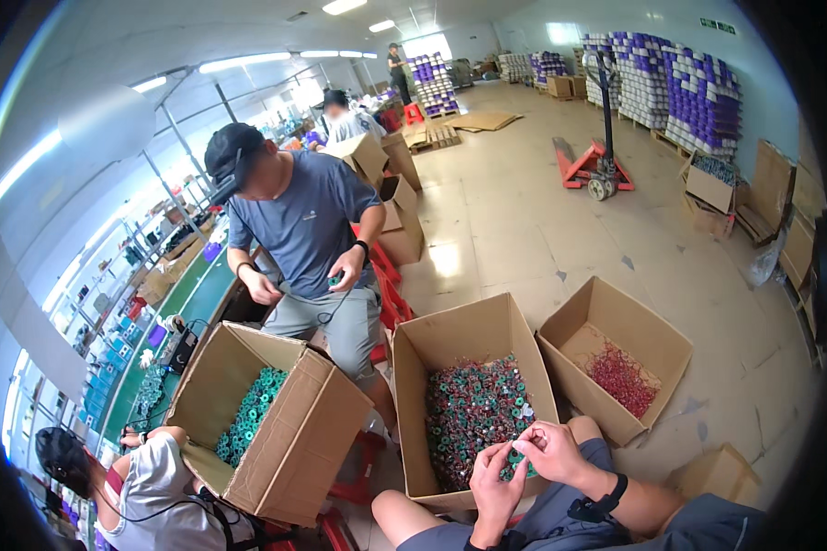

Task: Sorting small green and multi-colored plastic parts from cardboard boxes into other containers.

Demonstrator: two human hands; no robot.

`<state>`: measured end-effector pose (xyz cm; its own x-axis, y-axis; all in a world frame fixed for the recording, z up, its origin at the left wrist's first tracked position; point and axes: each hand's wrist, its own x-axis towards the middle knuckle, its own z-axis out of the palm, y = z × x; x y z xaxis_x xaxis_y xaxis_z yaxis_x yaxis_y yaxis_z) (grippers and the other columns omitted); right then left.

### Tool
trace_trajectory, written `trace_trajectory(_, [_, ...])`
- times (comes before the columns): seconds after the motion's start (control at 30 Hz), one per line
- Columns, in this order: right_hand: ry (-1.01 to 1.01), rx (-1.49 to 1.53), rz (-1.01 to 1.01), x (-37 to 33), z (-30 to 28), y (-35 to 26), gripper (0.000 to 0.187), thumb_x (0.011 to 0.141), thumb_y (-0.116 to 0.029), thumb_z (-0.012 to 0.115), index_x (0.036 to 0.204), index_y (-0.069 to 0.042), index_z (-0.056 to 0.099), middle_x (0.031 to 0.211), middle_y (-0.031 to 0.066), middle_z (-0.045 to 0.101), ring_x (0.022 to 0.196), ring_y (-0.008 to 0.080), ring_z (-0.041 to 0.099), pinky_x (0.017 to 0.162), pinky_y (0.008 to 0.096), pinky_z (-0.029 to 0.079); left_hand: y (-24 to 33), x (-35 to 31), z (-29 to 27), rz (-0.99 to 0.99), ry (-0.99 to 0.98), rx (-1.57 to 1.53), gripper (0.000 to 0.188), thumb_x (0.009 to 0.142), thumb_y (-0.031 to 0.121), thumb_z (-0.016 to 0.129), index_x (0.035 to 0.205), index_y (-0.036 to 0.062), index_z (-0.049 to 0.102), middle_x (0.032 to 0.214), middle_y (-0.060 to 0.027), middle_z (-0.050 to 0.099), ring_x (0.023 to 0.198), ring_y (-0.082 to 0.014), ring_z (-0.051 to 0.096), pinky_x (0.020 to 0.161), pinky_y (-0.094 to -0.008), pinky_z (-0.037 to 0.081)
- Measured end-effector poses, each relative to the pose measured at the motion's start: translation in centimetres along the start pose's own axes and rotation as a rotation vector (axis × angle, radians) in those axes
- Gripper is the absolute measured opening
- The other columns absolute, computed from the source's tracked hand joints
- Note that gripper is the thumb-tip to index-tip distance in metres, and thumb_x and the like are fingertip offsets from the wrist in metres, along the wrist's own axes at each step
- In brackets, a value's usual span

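While both hands meet above the near edge of a carton, a small green ring-shaped coil sits pinched between them. The left hand rises from below with its fingers curled narrow around the coil's lower side, and the right hand comes in from the right, its fingers closed on the same piece from above. A black band circles the right wrist.

Directly beneath stands the middle carton, plain brown corrugated board with its flaps up, filled deep with a tangled heap of coils, green rings mixed with red wire. To its right a second open carton of the same board holds only a thin scatter of red wire pieces on its bottom. To the left a third carton leans tilted, showing neat stacks of green rings inside; a seated person in a white shirt is beside it.

Behind the cartons a standing person in a grey-blue shirt and dark cap handles a thin cable. Farther off, on the pale smooth floor, a red pallet jack stands near pallets of white-and-purple stacked packages. A long green table runs along the left.
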<state>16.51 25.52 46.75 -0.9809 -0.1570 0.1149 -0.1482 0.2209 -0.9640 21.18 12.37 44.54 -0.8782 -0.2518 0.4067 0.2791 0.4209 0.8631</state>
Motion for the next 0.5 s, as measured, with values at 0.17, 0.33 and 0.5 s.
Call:
trace_trajectory(0.17, [-0.015, 0.123, 0.049, 0.6, 0.1, 0.9, 0.015, 0.087, -0.012, 0.071, 0.081, 0.002, 0.068, 0.072, 0.0073, 0.068, 0.061, 0.0094, 0.063, 0.057, 0.0280, 0.052, -0.2, 0.6, 0.1, 0.106, 0.007, 0.112, 0.037, 0.075, 0.005, 0.081, 0.110, 0.0026, 0.071, 0.105, -0.0149, 0.069, 0.092, -0.0282, 0.069, 0.081, -0.0347, 0.057])
trace_trajectory(0.33, [-0.012, 0.057, 0.048, 0.7, 0.5, 2.6, 0.016, 0.088, -0.012, 0.071, 0.080, 0.002, 0.066, 0.069, 0.0043, 0.067, 0.060, 0.0066, 0.061, 0.055, 0.0265, 0.051, 0.1, 0.5, 0.4, 0.136, 0.019, 0.177, 0.031, 0.082, 0.010, 0.076, 0.112, 0.0035, 0.070, 0.113, -0.0152, 0.068, 0.095, -0.0311, 0.069, 0.078, -0.0369, 0.057])
trace_trajectory(0.5, [-0.029, 0.140, 0.077, 0.4, 0.4, 2.0, 0.016, 0.088, -0.011, 0.072, 0.079, 0.002, 0.067, 0.069, 0.0055, 0.068, 0.060, 0.0071, 0.062, 0.054, 0.0263, 0.050, -0.5, 0.2, -0.1, 0.145, 0.026, 0.164, 0.040, 0.078, 0.007, 0.079, 0.116, 0.0039, 0.068, 0.109, -0.0141, 0.069, 0.095, -0.0304, 0.069, 0.082, -0.0366, 0.056])
